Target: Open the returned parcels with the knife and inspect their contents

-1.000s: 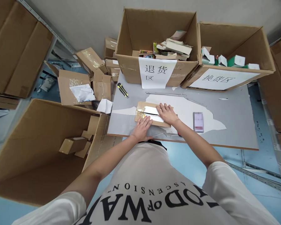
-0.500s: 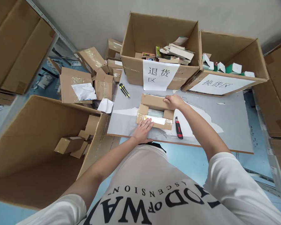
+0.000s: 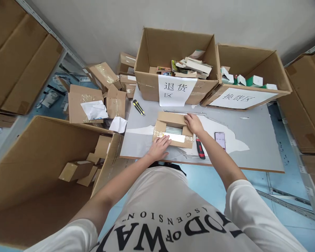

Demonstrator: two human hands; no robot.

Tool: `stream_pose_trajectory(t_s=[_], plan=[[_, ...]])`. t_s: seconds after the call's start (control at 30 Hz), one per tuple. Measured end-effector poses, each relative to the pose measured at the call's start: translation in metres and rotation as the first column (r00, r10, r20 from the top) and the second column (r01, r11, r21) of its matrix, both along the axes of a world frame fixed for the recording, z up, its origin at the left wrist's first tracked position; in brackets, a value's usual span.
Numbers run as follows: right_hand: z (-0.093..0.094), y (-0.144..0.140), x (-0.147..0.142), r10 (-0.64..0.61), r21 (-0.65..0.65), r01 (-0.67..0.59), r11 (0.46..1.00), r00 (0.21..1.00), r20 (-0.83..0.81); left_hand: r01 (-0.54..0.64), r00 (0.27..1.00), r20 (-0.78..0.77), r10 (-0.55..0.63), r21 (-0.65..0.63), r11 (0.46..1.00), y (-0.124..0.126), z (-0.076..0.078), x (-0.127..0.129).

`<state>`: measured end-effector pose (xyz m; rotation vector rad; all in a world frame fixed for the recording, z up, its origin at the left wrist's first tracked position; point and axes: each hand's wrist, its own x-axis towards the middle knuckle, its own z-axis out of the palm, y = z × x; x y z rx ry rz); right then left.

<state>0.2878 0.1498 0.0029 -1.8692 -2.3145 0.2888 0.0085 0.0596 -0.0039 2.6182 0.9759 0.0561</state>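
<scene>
A small cardboard box lies on the grey table with its flaps folded outward; something pale shows through the opening in its middle. My left hand rests on the near left flap, fingers stretched out beside a white label. At the far right corner, the fingers of my right hand are bent around the edge of the back flap. A red and black utility knife lies to the right of the box. A yellow and black utility knife lies towards the table's back left.
Two large cartons with paper signs stand at the back: one holds books, the other green-and-white boxes. A phone lies by my right forearm. Left of the table, a big open carton contains small boxes; opened cartons are piled behind it.
The view has shifted slightly, and the phone now shows beside my right forearm, which covered that spot before. Both hands stay at the box; my right hand still holds the back flap's corner.
</scene>
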Motion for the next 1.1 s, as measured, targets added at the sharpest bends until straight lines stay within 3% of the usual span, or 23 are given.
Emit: stream_pose_trajectory(t_s=[0.17,0.3,0.43,0.53,0.63,0.77,0.87,0.97,1.1], plan=[[0.008,-0.026,0.002,0.152,-0.005,-0.152,0.988,0.988,-0.003,0.025,0.994,0.109,-0.024,-0.006,1.000,0.028,0.003,-0.022],[0.013,-0.056,-0.001,0.245,-0.041,-0.247,0.968,0.969,-0.042,-0.003,0.991,0.134,0.005,-0.013,1.000,0.069,0.008,-0.051],[0.017,-0.069,-0.018,0.331,-0.148,-0.336,0.930,0.942,-0.058,0.147,0.988,0.060,-0.144,-0.046,0.988,0.113,0.004,-0.067],[0.022,-0.063,-0.035,0.282,-0.280,-0.280,0.918,0.959,-0.032,0.258,0.965,0.063,-0.254,-0.081,0.963,0.134,-0.005,-0.064],[0.032,-0.059,-0.050,0.210,-0.370,-0.184,0.911,0.977,0.031,0.294,0.954,0.094,-0.285,-0.102,0.950,0.141,-0.011,-0.061],[0.039,-0.085,-0.065,0.131,-0.383,-0.043,0.923,0.969,0.207,0.305,0.946,0.153,-0.287,-0.108,0.946,0.139,-0.014,-0.062],[0.028,-0.127,-0.075,0.123,-0.270,-0.059,0.961,0.966,0.226,0.302,0.942,0.182,-0.282,-0.091,0.949,0.137,-0.017,-0.064],[0.002,-0.166,-0.082,0.138,-0.099,-0.123,0.988,0.976,0.167,0.308,0.936,0.200,-0.288,-0.073,0.949,0.136,-0.023,-0.064],[-0.032,-0.188,-0.089,0.086,-0.068,-0.077,0.995,0.986,0.144,0.311,0.937,0.193,-0.291,-0.082,0.947,0.134,-0.025,-0.064]])
